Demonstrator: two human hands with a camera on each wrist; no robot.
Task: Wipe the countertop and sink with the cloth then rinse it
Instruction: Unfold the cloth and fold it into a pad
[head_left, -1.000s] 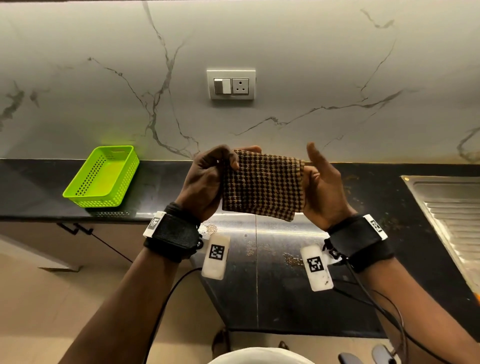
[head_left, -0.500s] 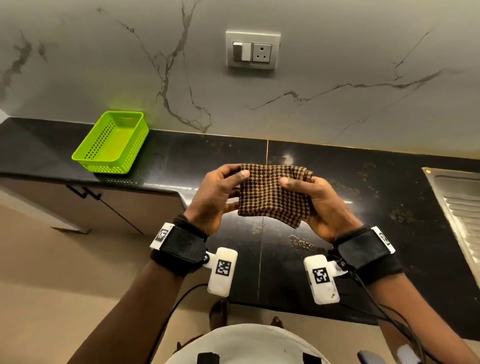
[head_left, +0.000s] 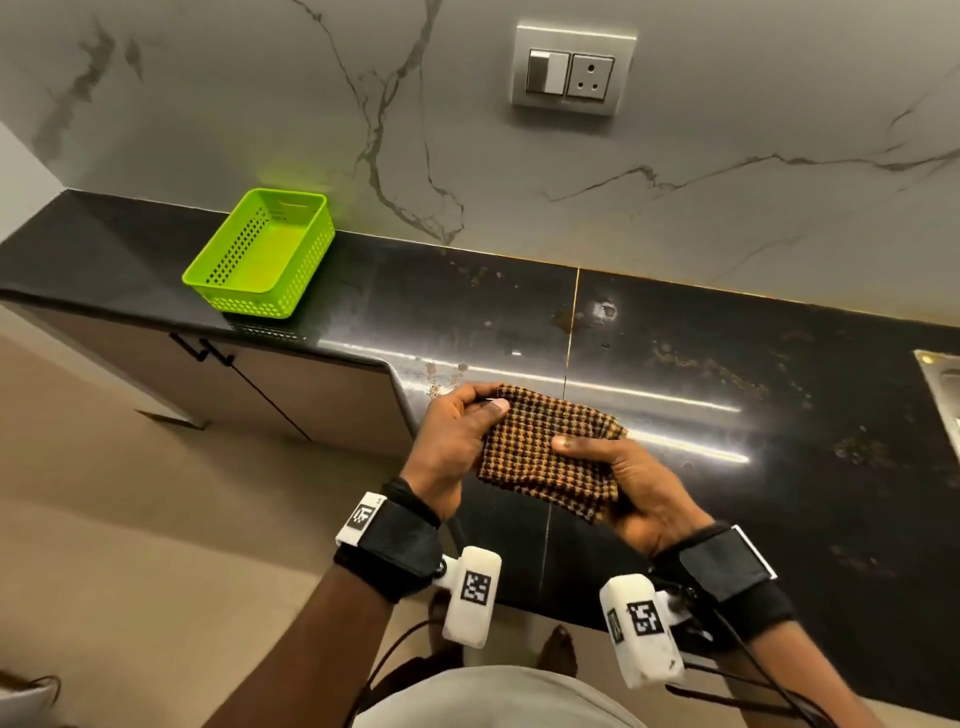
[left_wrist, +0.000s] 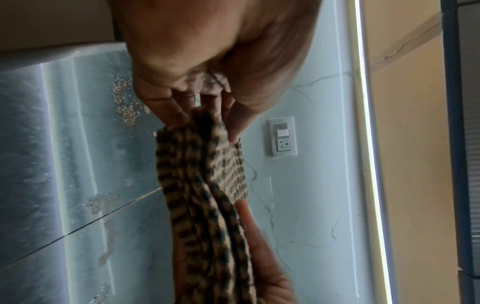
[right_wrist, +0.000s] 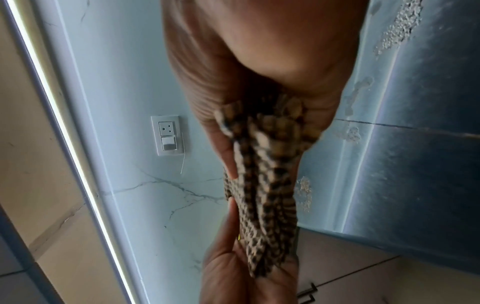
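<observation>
A green basket (head_left: 262, 252) is seen far left on the counter (head_left: 727, 374). The folded cloth (head_left: 550, 457) is pinched above the near edge by the left hand (head_left: 452, 441) and right hand (head_left: 639, 493). It should be pressed flat over the crumbs. The sink (head_left: 940, 384) is cut off at right.

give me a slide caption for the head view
Both hands, left and right, hold a folded checked cloth above a stained black countertop.

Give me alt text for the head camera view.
Both hands, left hand and right hand, hold a folded brown checked cloth above a stained black countertop. A green basket sits farther left.
</observation>
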